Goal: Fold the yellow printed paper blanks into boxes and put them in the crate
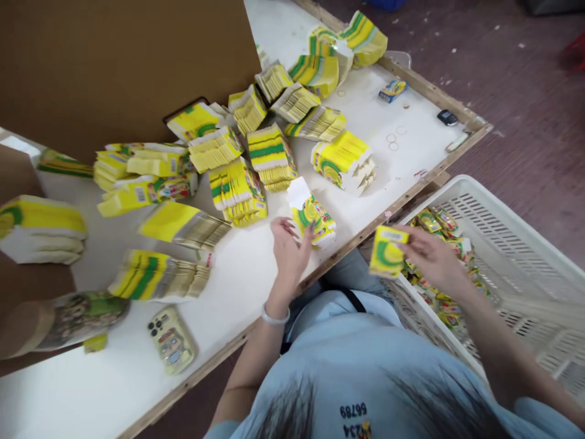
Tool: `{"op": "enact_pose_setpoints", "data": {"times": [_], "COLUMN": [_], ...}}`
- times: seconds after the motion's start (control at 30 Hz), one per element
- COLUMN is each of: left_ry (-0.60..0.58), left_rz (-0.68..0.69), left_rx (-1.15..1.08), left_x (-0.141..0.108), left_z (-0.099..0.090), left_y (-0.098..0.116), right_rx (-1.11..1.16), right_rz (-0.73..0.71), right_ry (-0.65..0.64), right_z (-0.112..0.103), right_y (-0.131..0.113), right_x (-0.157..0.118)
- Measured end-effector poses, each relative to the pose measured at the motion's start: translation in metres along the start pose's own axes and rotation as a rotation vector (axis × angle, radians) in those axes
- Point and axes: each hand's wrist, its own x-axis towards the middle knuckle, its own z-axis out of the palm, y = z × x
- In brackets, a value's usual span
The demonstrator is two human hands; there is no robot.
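My left hand (292, 253) is at the table's front edge, its fingers apart beside a small stack of yellow cartons (315, 218) with a white flap raised. Whether it grips that stack is hard to tell; the thumb and fingertips lie against its near side. Over the rim of the white crate, my right hand (432, 259) pinches a yellow packet with a green ring (387, 251) between thumb and fingers. Below and beside that hand, many small yellow packets (450, 320) lie inside the crate (521, 235).
Bundles of flat yellow cartons (269, 155) cover the back of the white table (242, 268). A phone (172, 340) lies at the left, near a jar (85, 317). A blue box (393, 89) and a black object (447, 117) are at the far right. Cardboard (128, 67) stands behind.
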Motion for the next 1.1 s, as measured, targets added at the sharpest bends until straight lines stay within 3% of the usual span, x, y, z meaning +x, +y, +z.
{"op": "enact_pose_setpoints", "data": {"times": [0.1,0.17,0.23,0.3,0.4,0.5,0.57,0.67,0.77,0.83,0.93,1.1], "left_ry": [-0.081,-0.209,-0.324,-0.406,-0.427,-0.3,-0.324,-0.416,-0.349,-0.279,-0.249,-0.494], "left_rz": [-0.075,-0.094,-0.112,-0.127,-0.102,0.106,0.297,0.61,0.84,0.889,0.717,0.217], "left_rx": [0.055,0.065,0.077,0.086,0.112,0.226,0.304,0.341,0.329,0.31,0.138,-0.21], "left_x": [0.042,0.057,0.064,0.069,0.072,0.062,0.047,0.025,0.014,0.013,0.009,-0.011], "left_z": [-0.005,-0.006,-0.009,-0.015,-0.03,-0.045,-0.051,-0.052,-0.044,-0.036,-0.026,-0.026], "left_y": [-0.016,-0.022,-0.025,-0.026,-0.024,-0.016,-0.007,0.005,0.008,0.005,-0.003,0.002], "right_rx": [-0.577,-0.651,-0.488,-0.271,-0.225,-0.123,0.073,0.416,0.576,0.58,0.442,0.086], "right_rz": [-0.071,-0.124,-0.212,-0.285,-0.347,-0.415,-0.373,-0.179,-0.084,-0.102,-0.24,-0.572], "right_ry": [0.404,0.522,0.49,0.37,0.311,0.255,0.22,0.177,0.216,0.228,0.223,0.211], "right_z": [-0.036,-0.031,-0.005,0.033,0.085,0.125,0.147,0.174,0.185,0.181,0.168,0.147], "right_y": [0.014,0.017,0.014,0.008,-0.008,-0.03,-0.043,-0.053,-0.051,-0.047,-0.043,-0.053], "right_x": [0.01,0.012,0.017,0.029,0.053,0.066,0.069,0.073,0.073,0.069,0.061,0.053]}}
